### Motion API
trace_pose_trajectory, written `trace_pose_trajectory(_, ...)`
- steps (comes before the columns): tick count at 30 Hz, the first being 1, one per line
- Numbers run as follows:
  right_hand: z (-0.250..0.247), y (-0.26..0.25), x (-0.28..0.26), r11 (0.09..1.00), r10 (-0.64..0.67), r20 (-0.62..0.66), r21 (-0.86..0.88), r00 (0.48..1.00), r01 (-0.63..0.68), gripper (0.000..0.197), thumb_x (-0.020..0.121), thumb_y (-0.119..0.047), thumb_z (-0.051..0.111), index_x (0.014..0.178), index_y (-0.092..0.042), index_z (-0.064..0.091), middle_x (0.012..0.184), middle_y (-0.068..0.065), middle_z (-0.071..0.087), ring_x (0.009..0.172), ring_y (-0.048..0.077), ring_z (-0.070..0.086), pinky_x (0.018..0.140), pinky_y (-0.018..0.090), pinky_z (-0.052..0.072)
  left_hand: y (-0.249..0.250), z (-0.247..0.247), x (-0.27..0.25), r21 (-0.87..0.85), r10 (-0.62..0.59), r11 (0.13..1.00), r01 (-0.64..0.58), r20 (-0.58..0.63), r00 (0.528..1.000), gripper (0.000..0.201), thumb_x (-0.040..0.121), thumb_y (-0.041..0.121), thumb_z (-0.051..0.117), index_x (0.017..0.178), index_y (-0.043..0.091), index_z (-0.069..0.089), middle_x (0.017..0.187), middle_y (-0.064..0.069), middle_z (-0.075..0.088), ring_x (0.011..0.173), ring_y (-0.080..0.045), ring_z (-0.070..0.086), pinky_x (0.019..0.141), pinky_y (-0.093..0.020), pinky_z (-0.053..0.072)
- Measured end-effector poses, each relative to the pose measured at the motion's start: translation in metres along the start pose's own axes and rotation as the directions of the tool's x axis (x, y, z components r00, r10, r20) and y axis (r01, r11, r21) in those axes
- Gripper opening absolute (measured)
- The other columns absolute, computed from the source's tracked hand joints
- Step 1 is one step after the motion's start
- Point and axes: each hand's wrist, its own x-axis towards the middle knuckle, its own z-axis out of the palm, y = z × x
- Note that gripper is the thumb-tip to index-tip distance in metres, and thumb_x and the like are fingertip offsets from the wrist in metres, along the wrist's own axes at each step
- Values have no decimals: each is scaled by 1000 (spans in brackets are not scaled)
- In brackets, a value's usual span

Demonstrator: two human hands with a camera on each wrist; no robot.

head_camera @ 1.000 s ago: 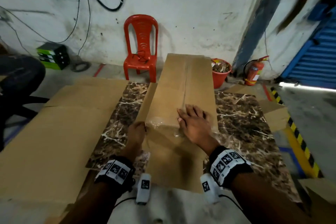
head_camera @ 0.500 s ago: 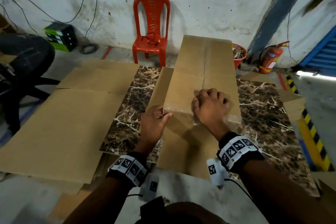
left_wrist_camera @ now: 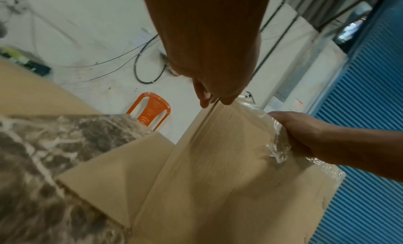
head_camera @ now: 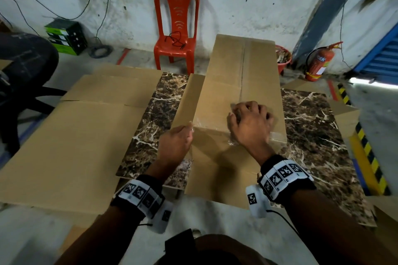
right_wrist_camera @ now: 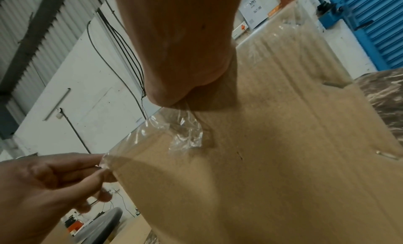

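A long flattened cardboard box (head_camera: pixel 241 84) lies on the marble table (head_camera: pixel 310 127), running away from me. A strip of clear packing tape (head_camera: pixel 210 125) crosses its fold near me. My left hand (head_camera: pixel 175 142) pinches the tape's left end (right_wrist_camera: pixel 104 159) at the box's left edge. My right hand (head_camera: pixel 251 123) is curled over crumpled clear tape (right_wrist_camera: pixel 185 135) on the box top (left_wrist_camera: pixel 218 161) and grips it. In the left wrist view my left fingertips (left_wrist_camera: pixel 205 99) meet on the tape's edge, and my right hand (left_wrist_camera: pixel 305 135) holds the wrinkled film (left_wrist_camera: pixel 277 149).
A large flat cardboard sheet (head_camera: pixel 71 135) covers the table's left side. Behind stand a red plastic chair (head_camera: pixel 176 26), a red bucket (head_camera: pixel 284 58), a fire extinguisher (head_camera: pixel 318 62) and a green box (head_camera: pixel 66 36). A black office chair (head_camera: pixel 23 75) is at the left. A blue shutter (head_camera: pixel 385 56) is on the right.
My right hand went from flat on the box to curled over crumpled tape. My left hand rose from beside the box to pinch the tape's left end.
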Motion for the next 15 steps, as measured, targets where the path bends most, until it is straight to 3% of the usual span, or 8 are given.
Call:
trace_pose_trajectory(2,1,2,0,1000,-18,-9,8,1000,18,45,92,-53,35,120,-26,58,124,10,55,114,32,48,93,48,35,-7,-15,10,33,128,991,-130,64,990,28,74,3,79,100,5,72,67,-4,67,43,-7,45,39,-14,35)
trace_pose_trajectory(3,2,2,1,1000,-22,-5,6,1000,22,45,92,-54,35,121,-26,57,124,10,55,114,32,47,93,48,35,-13,-20,15,51,191,979,-198,115,975,27,75,4,78,101,6,72,69,-5,68,41,-9,48,38,-15,35)
trace_pose_trajectory(7,2,2,2,1000,-6,23,-3,1000,6,49,92,-55,32,124,-27,56,128,10,54,117,32,47,95,48,34,-25,-34,30,75,303,940,-333,264,916,23,86,10,63,108,7,69,87,-11,69,56,-24,63,46,-31,53)
trace_pose_trajectory(12,-2,4,2,998,11,6,69,1000,-11,47,90,-51,34,122,-30,60,128,6,56,117,29,46,95,43,30,1,-72,56,-64,416,909,-411,115,902,28,91,17,49,97,5,73,85,-9,68,66,-23,64,57,-28,50)
trace_pose_trajectory(15,-4,9,5,947,-2,51,321,999,-15,46,87,-48,36,118,-34,68,133,-4,61,123,22,46,104,41,26,18,-78,81,-242,362,907,-344,32,932,17,92,10,56,93,6,73,81,-6,68,67,-15,62,60,-27,51)
